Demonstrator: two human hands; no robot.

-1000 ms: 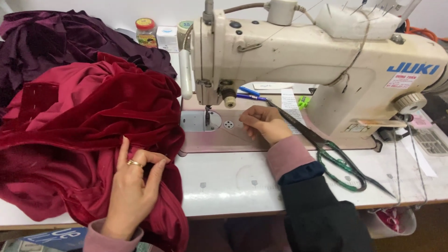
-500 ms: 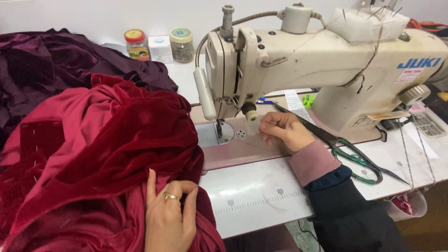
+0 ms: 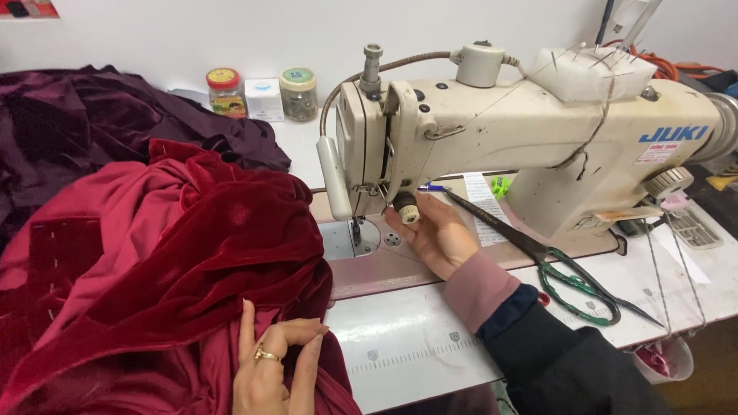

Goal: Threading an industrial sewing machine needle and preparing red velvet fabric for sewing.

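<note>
Resting left hand on red velvet, grip released; right hand released; two lidded jars, contents unclear.

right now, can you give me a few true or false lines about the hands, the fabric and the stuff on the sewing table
1. The left hand rests on the red velvet fabric. True.
2. The right hand holds the scissors. False: the scissors lie on the table beside it.
3. Two jars stand by the wall. True.
4. The red fabric lies under the needle. False: it is heaped left of it.
</note>
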